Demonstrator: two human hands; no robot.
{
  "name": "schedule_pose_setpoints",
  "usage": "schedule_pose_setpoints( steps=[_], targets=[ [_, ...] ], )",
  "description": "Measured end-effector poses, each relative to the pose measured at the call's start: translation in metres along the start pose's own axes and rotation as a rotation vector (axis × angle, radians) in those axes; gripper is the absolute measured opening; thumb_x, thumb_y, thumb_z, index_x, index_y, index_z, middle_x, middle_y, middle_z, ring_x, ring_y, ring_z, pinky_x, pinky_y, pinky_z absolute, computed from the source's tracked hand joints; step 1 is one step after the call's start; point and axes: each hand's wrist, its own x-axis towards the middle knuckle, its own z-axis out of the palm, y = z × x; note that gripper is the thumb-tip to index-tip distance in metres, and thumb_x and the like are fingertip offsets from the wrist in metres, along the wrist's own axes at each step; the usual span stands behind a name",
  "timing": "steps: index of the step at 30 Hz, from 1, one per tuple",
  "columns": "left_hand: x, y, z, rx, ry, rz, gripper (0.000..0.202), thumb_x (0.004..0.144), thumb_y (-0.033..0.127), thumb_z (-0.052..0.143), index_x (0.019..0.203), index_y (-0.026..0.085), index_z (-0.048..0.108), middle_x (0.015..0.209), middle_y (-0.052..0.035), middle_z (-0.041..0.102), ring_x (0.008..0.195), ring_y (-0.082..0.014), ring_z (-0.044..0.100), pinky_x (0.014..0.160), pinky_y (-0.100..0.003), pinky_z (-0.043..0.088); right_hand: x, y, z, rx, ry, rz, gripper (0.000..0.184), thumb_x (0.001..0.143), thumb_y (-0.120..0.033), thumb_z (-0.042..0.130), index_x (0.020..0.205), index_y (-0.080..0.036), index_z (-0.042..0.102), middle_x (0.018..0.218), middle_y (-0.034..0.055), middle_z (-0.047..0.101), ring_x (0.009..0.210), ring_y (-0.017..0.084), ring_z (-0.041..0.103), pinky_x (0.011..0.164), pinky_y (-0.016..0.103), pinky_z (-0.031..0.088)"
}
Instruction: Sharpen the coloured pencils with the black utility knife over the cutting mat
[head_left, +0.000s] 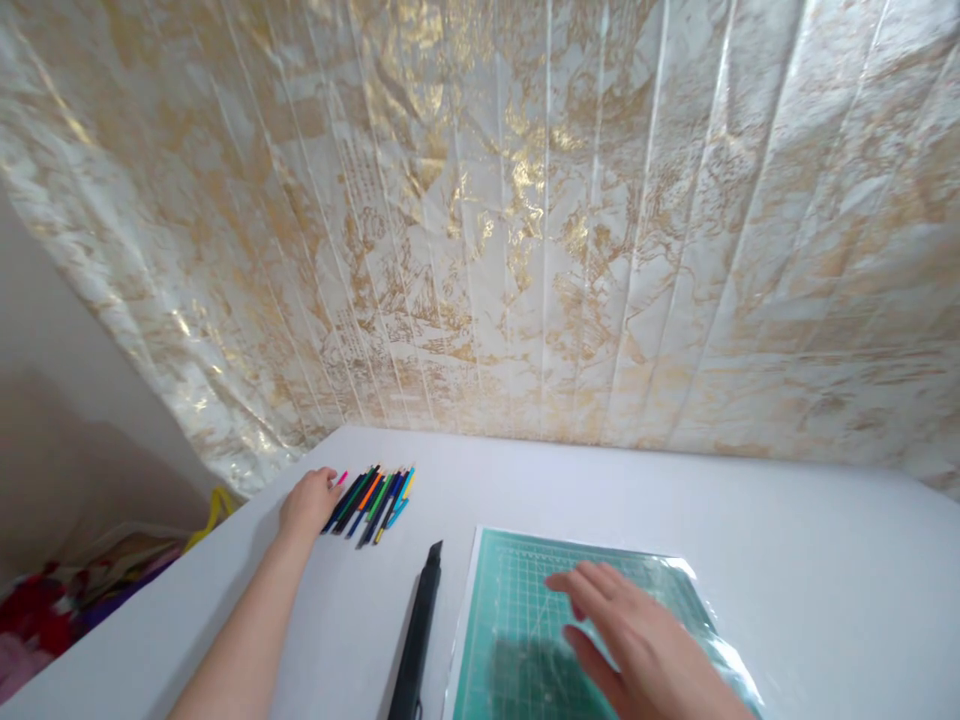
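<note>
My left hand [309,503] reaches to the far left of the white table [787,560], fingers curled around a pink pencil at the edge of a row of several coloured pencils [372,503]. My right hand [634,640] hovers flat with its fingers spread over a green cutting mat [510,620] in a clear plastic sleeve. A black utility knife [420,635] lies between the pencils and the mat, pointing away from me.
A white and gold crinkled sheet [525,230] hangs as a backdrop behind the table. Off the table's left edge lie colourful fabrics and a yellow bag [214,508] on the floor.
</note>
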Motion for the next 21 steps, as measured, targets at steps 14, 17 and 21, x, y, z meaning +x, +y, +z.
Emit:
schedule_pose_setpoints(
  steps=[14,17,21],
  targets=[
    [-0.005,0.022,-0.022,0.0,-0.089,0.005,0.033,0.095,0.031,0.064,0.126,0.019,0.06,0.127,-0.0094,0.064,0.106,-0.026,0.067,0.087,-0.046,0.058,0.114,-0.154,0.076,-0.128,-0.324,0.245,0.057,0.091,-0.006,0.06,0.145,0.004,0.046,0.088,0.0251,0.073,0.08,0.035,0.074,0.049,0.039,0.057],
    [-0.014,0.037,-0.032,-0.101,-0.072,0.075,0.033,0.095,0.031,0.064,0.126,0.019,0.061,0.127,-0.0092,0.064,0.106,-0.0259,0.067,0.087,-0.046,0.058,0.111,-0.152,0.073,-0.106,-0.299,0.257,0.056,0.088,-0.001,0.058,0.142,0.004,0.048,0.092,0.0264,0.074,0.084,0.034,0.075,0.057,0.039,0.058],
    [-0.037,0.069,-0.041,-0.28,-0.04,0.203,0.031,0.096,0.031,0.063,0.124,0.017,0.061,0.124,-0.0091,0.066,0.102,-0.0247,0.068,0.085,-0.045,0.058,0.102,-0.146,0.041,-0.018,-0.221,0.241,0.065,0.077,-0.011,0.069,0.138,0.001,0.052,0.099,0.0244,0.077,0.084,0.035,0.076,0.068,0.041,0.059]
  ],
)
